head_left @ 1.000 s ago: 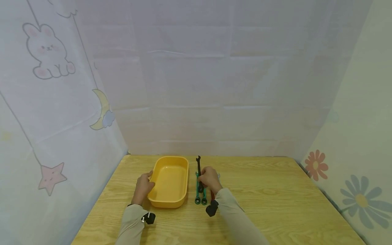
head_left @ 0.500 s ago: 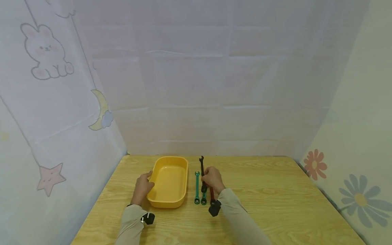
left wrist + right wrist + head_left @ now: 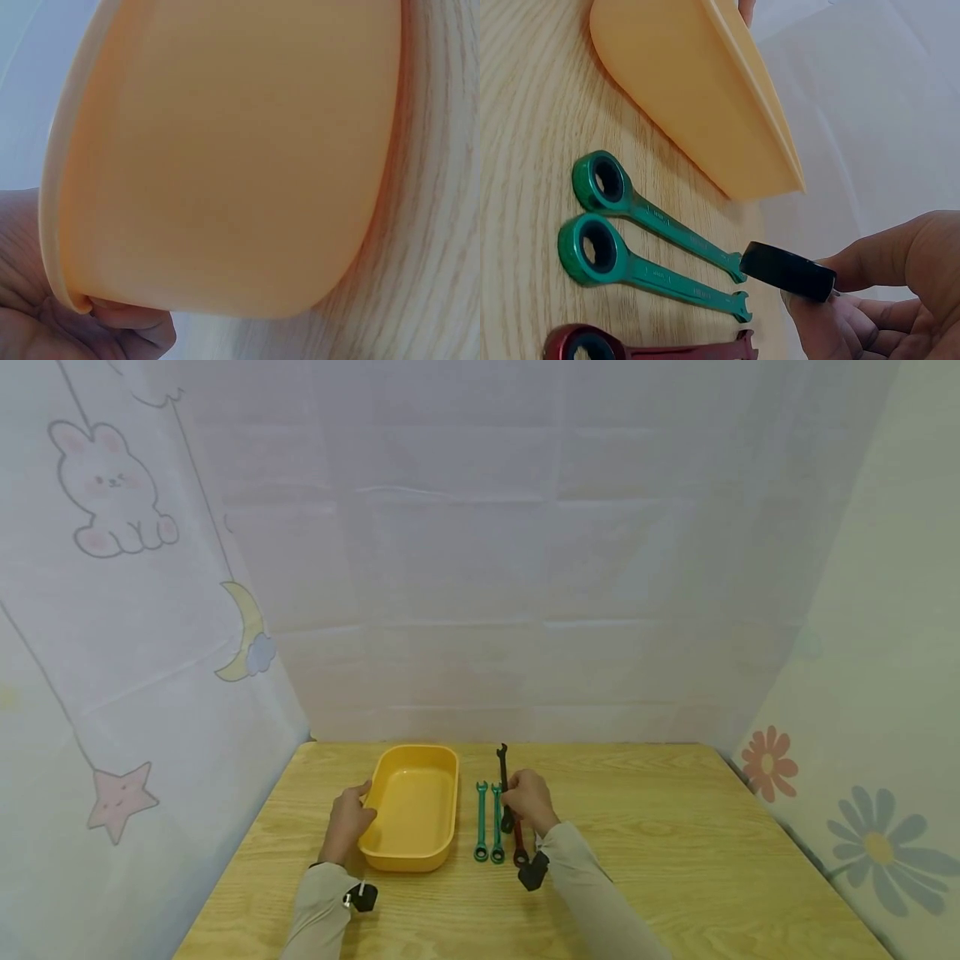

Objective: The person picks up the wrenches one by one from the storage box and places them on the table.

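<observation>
My left hand [image 3: 347, 821] grips the left rim of a yellow plastic tub [image 3: 408, 863]; in the left wrist view its fingers [image 3: 139, 330] curl at the tub's edge. My right hand [image 3: 532, 797] pinches a black ratcheting wrench [image 3: 503, 767] by its shaft, open end pointing away. In the right wrist view the black wrench's ring end [image 3: 787, 271] is held above the table. Below lie two green ratcheting wrenches [image 3: 482, 822], side by side. A red wrench [image 3: 519, 839] lies to their right, partly hidden under the right hand.
Everything lies on a wood-grain table [image 3: 660, 843]. A pale cloth wall [image 3: 450, 568] stands behind its far edge, with printed cloth at both sides. Inside the tub only its bare floor shows. A small pale sliver [image 3: 537, 841] shows beside my right wrist, its kind unclear.
My right hand has shifted right with the black wrench, from over the green wrenches to near the red one. Both green wrenches now show in full. The left hand stays on the tub.
</observation>
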The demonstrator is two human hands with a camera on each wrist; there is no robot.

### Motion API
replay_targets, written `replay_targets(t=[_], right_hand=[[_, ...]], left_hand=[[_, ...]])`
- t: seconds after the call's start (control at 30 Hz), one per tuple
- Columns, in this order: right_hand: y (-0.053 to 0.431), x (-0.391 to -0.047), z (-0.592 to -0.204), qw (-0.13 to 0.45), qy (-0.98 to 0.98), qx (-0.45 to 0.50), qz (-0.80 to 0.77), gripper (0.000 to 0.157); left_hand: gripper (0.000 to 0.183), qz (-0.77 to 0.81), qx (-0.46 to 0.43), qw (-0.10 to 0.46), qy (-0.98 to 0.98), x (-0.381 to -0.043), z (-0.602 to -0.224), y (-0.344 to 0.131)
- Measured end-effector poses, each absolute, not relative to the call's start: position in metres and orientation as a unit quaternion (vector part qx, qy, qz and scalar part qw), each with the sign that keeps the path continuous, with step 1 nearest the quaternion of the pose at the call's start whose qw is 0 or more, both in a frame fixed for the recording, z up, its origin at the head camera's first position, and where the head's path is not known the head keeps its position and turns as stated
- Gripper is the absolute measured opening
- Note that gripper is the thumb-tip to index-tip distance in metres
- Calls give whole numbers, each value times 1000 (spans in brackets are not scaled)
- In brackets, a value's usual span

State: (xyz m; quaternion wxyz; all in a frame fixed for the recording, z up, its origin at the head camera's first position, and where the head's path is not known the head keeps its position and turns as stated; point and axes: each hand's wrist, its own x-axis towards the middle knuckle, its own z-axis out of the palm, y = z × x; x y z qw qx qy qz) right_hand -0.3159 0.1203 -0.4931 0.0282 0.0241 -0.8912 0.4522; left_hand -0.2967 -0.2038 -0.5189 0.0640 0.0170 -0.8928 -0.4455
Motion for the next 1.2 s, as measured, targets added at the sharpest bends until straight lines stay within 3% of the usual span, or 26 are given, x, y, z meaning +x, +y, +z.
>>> replay_targets(t=[0.87,1.2], right_hand=[[158,-321,-500,26,-897,7,440,10],[172,-317,-506,35,-902,9,431,5]], left_hand=[[61,-437,13,71,-897,-297,-519,-204],[61,-420,9,78,-904,-298,-518,-203]])
